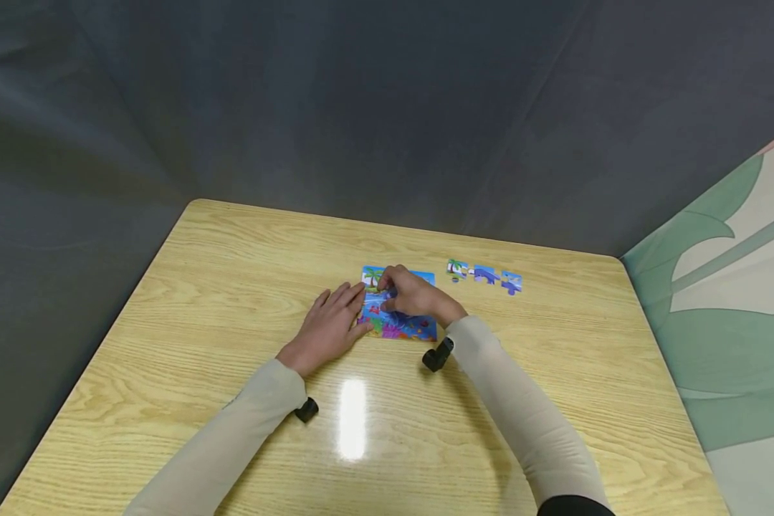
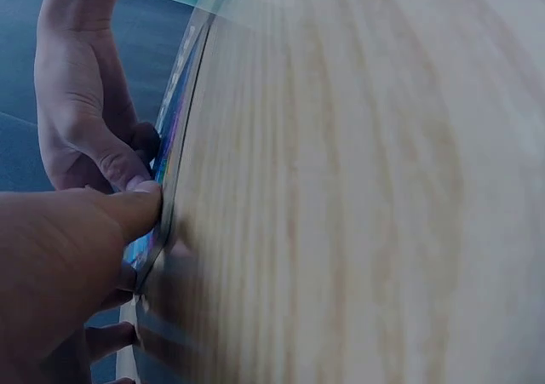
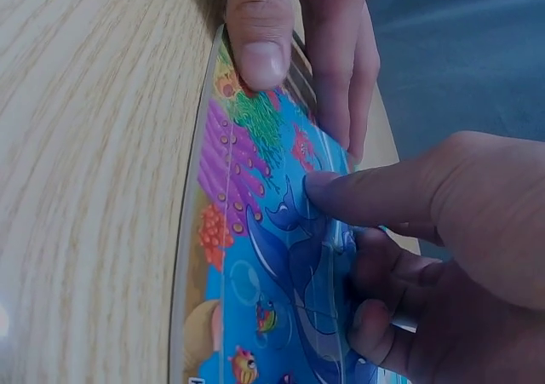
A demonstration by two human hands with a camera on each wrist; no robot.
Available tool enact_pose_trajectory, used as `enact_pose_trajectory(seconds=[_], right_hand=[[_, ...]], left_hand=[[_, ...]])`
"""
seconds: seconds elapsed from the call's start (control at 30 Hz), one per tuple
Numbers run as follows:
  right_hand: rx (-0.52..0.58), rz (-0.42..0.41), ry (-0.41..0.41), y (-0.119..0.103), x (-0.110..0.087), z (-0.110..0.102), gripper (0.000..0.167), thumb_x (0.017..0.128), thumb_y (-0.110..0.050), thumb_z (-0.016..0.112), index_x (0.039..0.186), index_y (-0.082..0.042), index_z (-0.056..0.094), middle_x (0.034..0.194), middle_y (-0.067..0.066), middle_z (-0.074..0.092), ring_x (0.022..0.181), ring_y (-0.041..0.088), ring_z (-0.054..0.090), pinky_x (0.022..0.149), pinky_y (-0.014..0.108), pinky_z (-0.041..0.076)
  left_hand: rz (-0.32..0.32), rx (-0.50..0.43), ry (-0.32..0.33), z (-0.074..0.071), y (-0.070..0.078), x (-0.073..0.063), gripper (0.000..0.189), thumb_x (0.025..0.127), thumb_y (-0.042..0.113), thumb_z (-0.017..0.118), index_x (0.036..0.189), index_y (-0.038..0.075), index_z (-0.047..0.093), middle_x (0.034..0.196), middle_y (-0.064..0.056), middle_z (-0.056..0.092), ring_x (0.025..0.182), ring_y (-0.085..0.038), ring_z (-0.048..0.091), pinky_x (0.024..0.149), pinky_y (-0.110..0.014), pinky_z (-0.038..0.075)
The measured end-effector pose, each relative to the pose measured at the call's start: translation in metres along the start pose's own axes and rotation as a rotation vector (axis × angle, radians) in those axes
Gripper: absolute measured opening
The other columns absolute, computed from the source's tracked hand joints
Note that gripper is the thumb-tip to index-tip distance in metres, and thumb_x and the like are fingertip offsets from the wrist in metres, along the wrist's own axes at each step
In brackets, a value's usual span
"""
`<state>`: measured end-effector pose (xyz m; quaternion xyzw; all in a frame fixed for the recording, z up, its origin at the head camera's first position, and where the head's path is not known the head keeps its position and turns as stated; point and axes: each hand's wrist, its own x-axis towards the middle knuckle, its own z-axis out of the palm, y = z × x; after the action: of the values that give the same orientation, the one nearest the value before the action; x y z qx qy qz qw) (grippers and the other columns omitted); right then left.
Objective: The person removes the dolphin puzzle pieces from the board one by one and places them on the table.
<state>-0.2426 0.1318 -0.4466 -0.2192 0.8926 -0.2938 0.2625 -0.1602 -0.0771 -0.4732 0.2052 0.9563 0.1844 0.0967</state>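
Left hand [image 1: 332,322] flat, steadying puzzle [image 1: 401,324] edge at 9 o'clock; right hand [image 1: 413,292] fingers curled, pressing a piece on desk [image 1: 232,287].

a light wooden table [image 1: 232,301] carries a puzzle board [image 1: 419,328] and three loose puzzle pieces [image 1: 485,275] beside it.

Wood-grain table [image 1: 232,287] w/ glare, grey backdrop [image 1: 297,107], leaf-print wall [image 1: 735,301]

A flat rectangular jigsaw puzzle [image 1: 400,304] lies on the wooden counter [image 1: 232,287], showing a blue sea scene with a dolphin, coral and a palm tree. Three loose pieces [image 1: 485,276] sit in a row just right of it.
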Motion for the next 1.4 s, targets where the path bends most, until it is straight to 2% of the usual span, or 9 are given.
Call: enact_pose_trajectory(seconds=[0.17,0.3,0.57,0.77,1.07,1.4], right_hand=[[0.045,-0.014,0.007,0.002,0.0,0.0,0.029,0.1,-0.008,0.075,0.123,-0.005,0.058,0.129,0.015,0.057,0.108,0.026,0.053,0.098,0.039,0.051],[0.09,-0.049,0.012,0.006,0.0,0.001,0.028,0.099,-0.006,0.074,0.122,-0.007,0.058,0.123,0.013,0.06,0.102,0.024,0.054,0.091,0.036,0.05],[0.238,-0.117,0.036,0.019,-0.001,0.0,0.017,0.103,-0.001,0.066,0.119,-0.005,0.061,0.113,0.011,0.062,0.097,0.023,0.054,0.084,0.034,0.047],[0.248,-0.134,0.053,0.021,-0.001,0.001,0.015,0.104,-0.001,0.065,0.118,-0.004,0.062,0.11,0.011,0.062,0.095,0.022,0.054,0.084,0.034,0.046],[0.252,-0.111,0.05,0.022,-0.001,0.001,0.017,0.106,-0.007,0.064,0.123,-0.007,0.063,0.112,0.009,0.062,0.097,0.022,0.055,0.084,0.032,0.047],[0.268,-0.122,0.058,0.023,-0.005,0.0,0.016,0.108,-0.011,0.06,0.123,-0.006,0.066,0.108,0.009,0.062,0.09,0.022,0.054,0.079,0.032,0.045]], left_hand=[[-0.01,0.014,0.001,0.001,0.0,0.002,0.073,0.111,0.051,0.052,0.166,0.006,0.036,0.178,-0.008,0.027,0.167,-0.034,0.023,0.135,-0.063,0.02],[-0.011,0.024,-0.004,0.002,0.0,0.002,0.073,0.111,0.051,0.052,0.167,0.006,0.036,0.178,-0.008,0.027,0.167,-0.035,0.023,0.134,-0.063,0.021],[-0.01,0.028,-0.009,0.001,0.0,0.002,0.074,0.111,0.052,0.051,0.167,0.007,0.036,0.179,-0.008,0.026,0.167,-0.035,0.022,0.134,-0.064,0.021],[-0.01,0.028,-0.013,0.0,0.001,0.002,0.074,0.111,0.052,0.052,0.167,0.007,0.036,0.179,-0.008,0.025,0.167,-0.035,0.021,0.134,-0.064,0.02],[-0.014,0.034,-0.023,0.001,0.0,0.002,0.074,0.111,0.052,0.05,0.168,0.007,0.034,0.179,-0.008,0.024,0.167,-0.035,0.02,0.135,-0.063,0.019],[-0.009,0.034,-0.02,0.001,0.0,0.002,0.074,0.111,0.052,0.05,0.168,0.007,0.033,0.179,-0.008,0.024,0.167,-0.035,0.021,0.135,-0.063,0.019]])
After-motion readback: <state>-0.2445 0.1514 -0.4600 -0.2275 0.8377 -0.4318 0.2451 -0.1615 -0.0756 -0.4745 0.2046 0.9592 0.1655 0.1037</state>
